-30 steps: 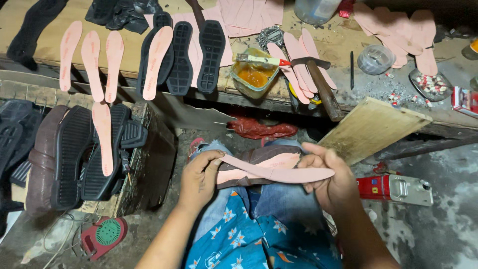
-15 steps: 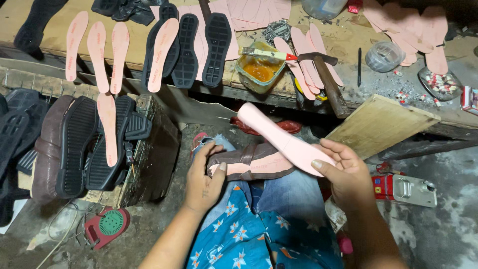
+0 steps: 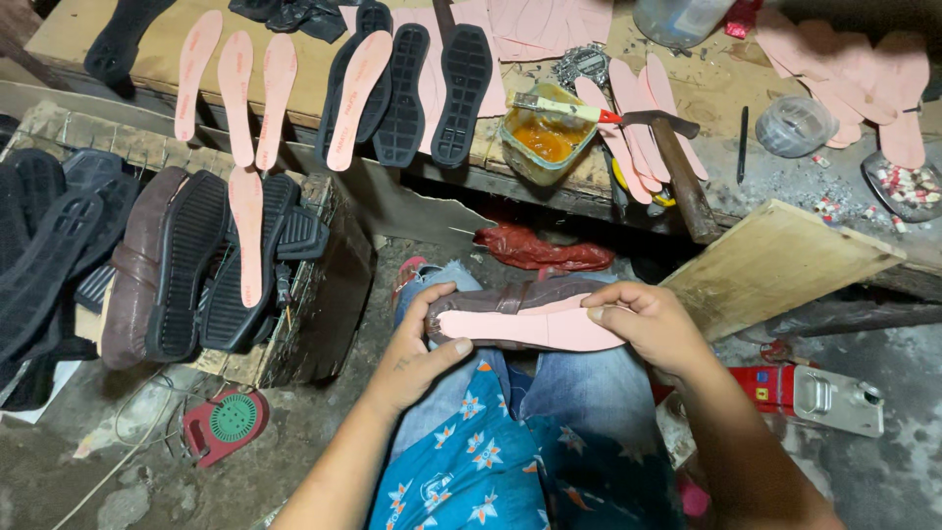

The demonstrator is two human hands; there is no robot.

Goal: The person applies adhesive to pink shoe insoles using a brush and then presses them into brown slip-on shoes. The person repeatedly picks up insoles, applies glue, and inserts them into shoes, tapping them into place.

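Observation:
On my lap lies a brown shoe upper (image 3: pixel 530 294), bottom up, with a pink insole (image 3: pixel 530 329) laid flat on it. My left hand (image 3: pixel 417 348) grips the heel end of the shoe, thumb along the insole's edge. My right hand (image 3: pixel 653 329) holds the toe end, fingers pressing on the insole. Both hands rest over my jeans and a blue flowered cloth (image 3: pixel 471 461).
A wooden bench carries several pink insoles (image 3: pixel 235 83), black soles (image 3: pixel 432 83), a tub of yellow glue (image 3: pixel 545 142) with a brush, a hammer (image 3: pixel 677 167) and a clear cup (image 3: pixel 795 126). Brown shoes and black soles (image 3: pixel 186 265) are stacked at left. A wooden board (image 3: pixel 775 265) leans at right.
The pink insole, held up tilted in my right hand before, has come down flat onto the shoe's bottom. Both hands have closed in on the shoe's ends.

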